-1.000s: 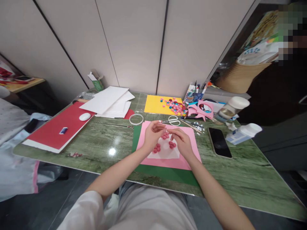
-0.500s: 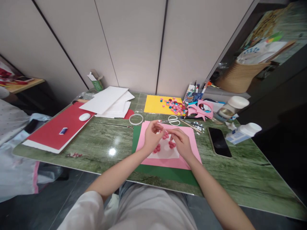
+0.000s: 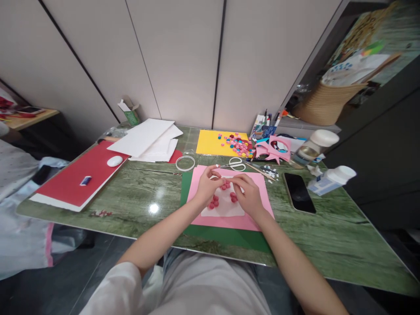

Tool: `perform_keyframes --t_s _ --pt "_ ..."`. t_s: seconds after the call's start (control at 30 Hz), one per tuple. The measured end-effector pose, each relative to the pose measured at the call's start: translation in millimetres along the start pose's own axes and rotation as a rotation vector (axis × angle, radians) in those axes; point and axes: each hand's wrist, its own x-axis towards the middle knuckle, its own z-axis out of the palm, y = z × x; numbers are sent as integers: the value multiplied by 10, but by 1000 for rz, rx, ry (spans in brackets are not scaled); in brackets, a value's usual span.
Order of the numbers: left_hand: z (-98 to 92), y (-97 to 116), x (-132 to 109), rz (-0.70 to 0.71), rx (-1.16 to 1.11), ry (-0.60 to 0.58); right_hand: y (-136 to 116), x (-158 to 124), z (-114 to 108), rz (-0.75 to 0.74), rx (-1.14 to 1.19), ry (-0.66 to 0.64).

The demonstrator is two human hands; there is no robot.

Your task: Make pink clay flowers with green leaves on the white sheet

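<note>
My left hand (image 3: 209, 183) and my right hand (image 3: 247, 192) meet over a white sheet (image 3: 226, 211), fingertips pinched close together. What they pinch is too small to make out. A tiny white bit (image 3: 218, 166) shows at the tip of a left finger. Clusters of small pink-red rolled paper pieces lie on the white sheet: one at the left (image 3: 213, 202), one at the top (image 3: 225, 185), one at the right (image 3: 233, 197), partly covered by my right hand. Beneath are a pink sheet (image 3: 259, 224) and a green sheet (image 3: 229, 238).
Beyond my hands lie white-handled scissors (image 3: 236, 164), a roll of tape (image 3: 185, 163) and a yellow sheet (image 3: 206, 142) with colourful small pieces. Right: a phone (image 3: 299, 192) and two bottles, one white-labelled (image 3: 331, 180). Left: red paper (image 3: 72, 183) and white sheets (image 3: 144, 138). Another person sits far left.
My fingers have shifted slightly while staying pinched together. My right hand has moved a little left, covering more of the right cluster. The view has tilted slightly.
</note>
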Motion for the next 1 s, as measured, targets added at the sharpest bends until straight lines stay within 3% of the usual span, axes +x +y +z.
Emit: perform_keyframes --t_s 0.2,0.47,0.67,0.73,0.83,1.0 --pt "3 4 3 -85 -31 -2 54 -24 25 -66 -124 22" --pt "-19 -13 29 -69 -51 2 30 9 -12 -35 -11 -40" --pt "5 51 13 -237 -108 -119 78 58 -23 -163 -265 -72" --pt "-2 90 17 -306 -150 -172 133 96 -122 -105 -261 -45" --pt "-35 122 58 -325 -179 -184 375 37 -490 65 -268 12" --pt "-102 92 167 -249 -226 -70 1205 -579 -1250 585 -532 204"
